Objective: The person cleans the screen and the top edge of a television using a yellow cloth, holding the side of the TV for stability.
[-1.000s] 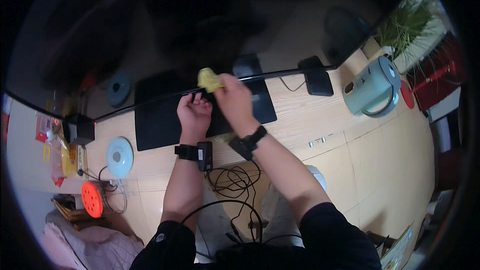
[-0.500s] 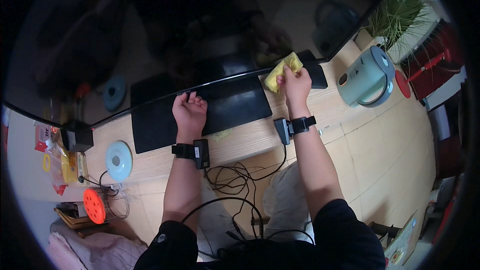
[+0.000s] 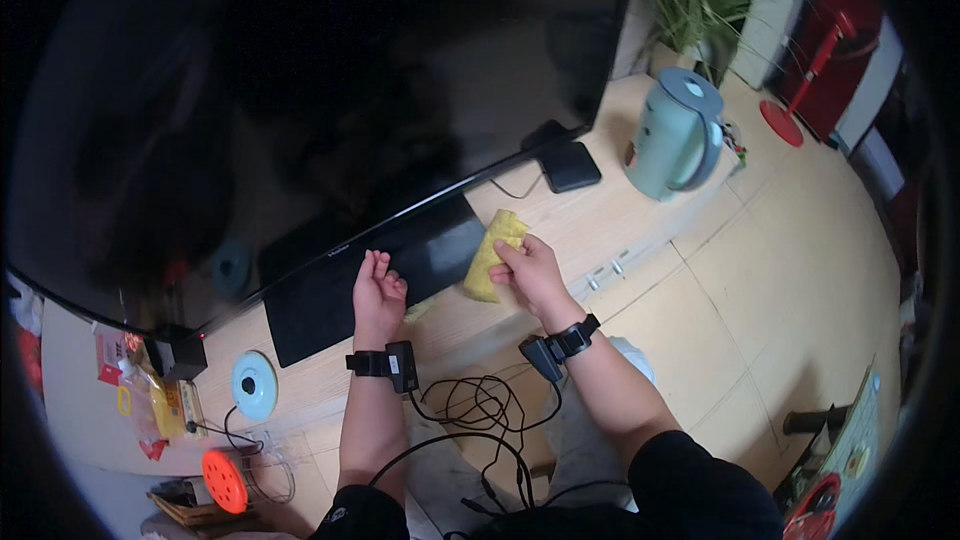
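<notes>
One yellow cloth (image 3: 487,265), one large dark screen (image 3: 350,90), one blue-green kettle (image 3: 660,140) and two black wristbands (image 3: 372,364), one per wrist. The right hand (image 3: 537,275), its forearm slanting inward, clamps the cloth between thumb and fingers, above the pale wooden tabletop (image 3: 590,225) before the screen. The left hand (image 3: 380,300), forearm nearly upright, faces palm up near the screen's lower edge, fingers loosely bent, unclamped.

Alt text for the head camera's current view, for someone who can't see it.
A person's right hand holds a folded yellow cloth over a pale wooden tabletop, while the partly curled left hand is near a large black flat screen. A pale teal kettle stands at right, a round light blue disc at left.
</notes>
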`<state>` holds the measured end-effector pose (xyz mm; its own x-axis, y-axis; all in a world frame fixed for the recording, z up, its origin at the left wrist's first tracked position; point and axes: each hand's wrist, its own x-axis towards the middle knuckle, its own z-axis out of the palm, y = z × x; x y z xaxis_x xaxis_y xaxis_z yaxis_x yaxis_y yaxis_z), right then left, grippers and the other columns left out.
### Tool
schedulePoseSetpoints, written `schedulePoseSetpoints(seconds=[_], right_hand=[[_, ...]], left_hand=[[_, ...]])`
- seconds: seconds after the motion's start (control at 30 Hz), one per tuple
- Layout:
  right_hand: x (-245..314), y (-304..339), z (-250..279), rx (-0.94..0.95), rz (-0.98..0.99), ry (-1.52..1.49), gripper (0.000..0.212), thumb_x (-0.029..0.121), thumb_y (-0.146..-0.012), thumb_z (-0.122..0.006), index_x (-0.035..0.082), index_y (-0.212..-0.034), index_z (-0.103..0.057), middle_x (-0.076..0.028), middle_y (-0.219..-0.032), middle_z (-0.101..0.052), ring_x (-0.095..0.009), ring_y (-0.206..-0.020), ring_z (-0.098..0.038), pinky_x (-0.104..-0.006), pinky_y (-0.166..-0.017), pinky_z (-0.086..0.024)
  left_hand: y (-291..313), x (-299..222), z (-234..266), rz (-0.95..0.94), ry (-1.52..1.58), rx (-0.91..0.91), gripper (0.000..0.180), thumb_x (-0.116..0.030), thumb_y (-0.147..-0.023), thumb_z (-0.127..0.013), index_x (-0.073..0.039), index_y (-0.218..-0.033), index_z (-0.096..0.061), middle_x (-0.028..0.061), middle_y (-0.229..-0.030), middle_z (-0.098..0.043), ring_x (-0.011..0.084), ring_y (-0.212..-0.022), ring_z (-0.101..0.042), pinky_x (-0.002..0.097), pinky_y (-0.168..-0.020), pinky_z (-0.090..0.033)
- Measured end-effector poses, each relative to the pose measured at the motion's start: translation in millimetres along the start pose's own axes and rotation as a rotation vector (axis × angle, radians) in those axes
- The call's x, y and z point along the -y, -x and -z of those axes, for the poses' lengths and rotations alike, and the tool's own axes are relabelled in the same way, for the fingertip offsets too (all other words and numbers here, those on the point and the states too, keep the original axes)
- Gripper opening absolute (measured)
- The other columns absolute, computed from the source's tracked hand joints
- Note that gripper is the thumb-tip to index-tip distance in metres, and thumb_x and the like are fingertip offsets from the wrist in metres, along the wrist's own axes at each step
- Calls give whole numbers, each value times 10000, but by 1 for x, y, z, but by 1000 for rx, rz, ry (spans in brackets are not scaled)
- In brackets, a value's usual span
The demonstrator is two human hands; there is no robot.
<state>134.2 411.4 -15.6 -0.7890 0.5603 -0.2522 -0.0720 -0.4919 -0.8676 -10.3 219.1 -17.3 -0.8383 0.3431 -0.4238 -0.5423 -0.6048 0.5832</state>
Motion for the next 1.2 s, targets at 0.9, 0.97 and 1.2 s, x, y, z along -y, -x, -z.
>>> schedulePoseSetpoints(seconds=[0.9, 0.97, 1.2], right_hand=[[33, 217, 183, -230, 27, -532, 261, 190, -917, -638, -11, -968, -481, -99, -740, -559, -195, -619, -616, -315, -539, -539], [32, 221, 187, -246, 39, -501, 299, 189, -909, -643, -38, -997, -470, -116, -731, -554, -200, -593, -611, -324, -528, -537], [37, 223, 180, -260, 92, -557, 237, 136, -903, -629, -61, -982, -523, -117, -744, -565, -201, -560, -588, -309, -489, -513]], left_hand=[[61, 149, -84, 517, -633, 770, 291, -248, -983, -520, -115, -726, -495, 13, -617, -469, 136, -535, -411, 297, -576, -394], [65, 154, -94, 516, -648, 730, 320, -255, -970, -519, -119, -682, -479, 21, -584, -455, 140, -516, -397, 298, -563, -385], [56, 156, -110, 498, -635, 733, 302, -234, -952, -512, -98, -682, -501, 20, -589, -458, 143, -516, -406, 276, -534, -358]])
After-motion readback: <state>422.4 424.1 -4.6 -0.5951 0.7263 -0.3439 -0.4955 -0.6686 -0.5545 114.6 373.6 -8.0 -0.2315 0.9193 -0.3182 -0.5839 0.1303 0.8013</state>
